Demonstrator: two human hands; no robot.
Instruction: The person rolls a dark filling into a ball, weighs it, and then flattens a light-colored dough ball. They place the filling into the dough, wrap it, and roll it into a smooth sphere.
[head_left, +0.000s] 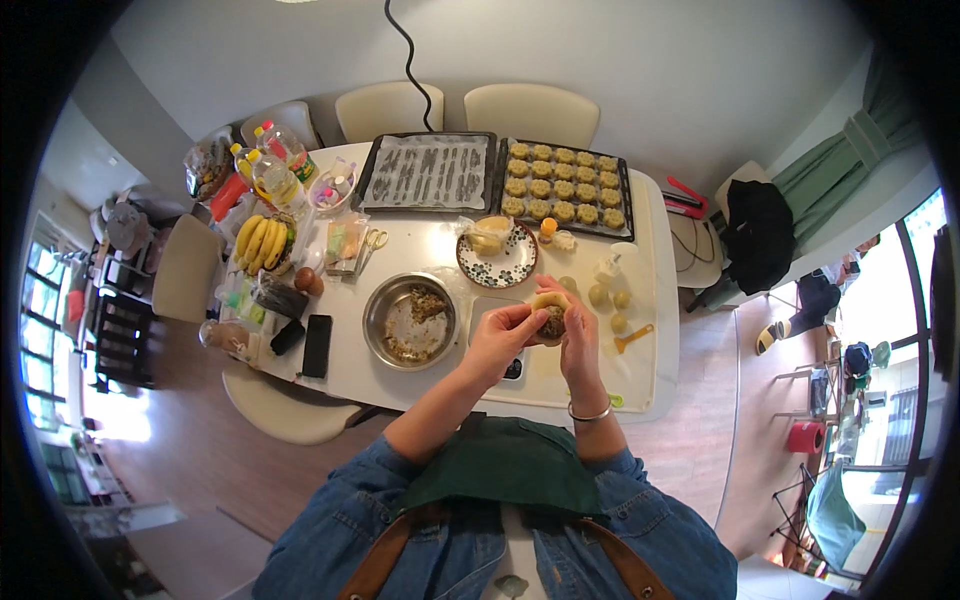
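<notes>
Between my hands is a pale dough wrapper (541, 301) partly around a ball of dark, crumbly filling (553, 322). The fingers and thumb of my left hand (504, 336) pinch its left edge. My right hand (579, 341) cups it from the right. Beneath them, a kitchen scale (487, 309) is partly hidden. To the left stands a steel bowl (367, 330) with loose filling (427, 306) stuck inside. Several dough balls (598, 295) lie right of my hands, near a brush with an orange handle (639, 336). Beyond, a flowered plate (517, 262) carries a lump of dough (489, 234) under plastic.
Two baking trays stand at the back: one lined with marked paper (431, 172), the other bearing rows of moulded pastries (563, 171). Bananas (262, 241), oil bottles (276, 180), scissors (373, 241) and a black phone (317, 345) occupy the left side. Chairs (390, 109) surround the table.
</notes>
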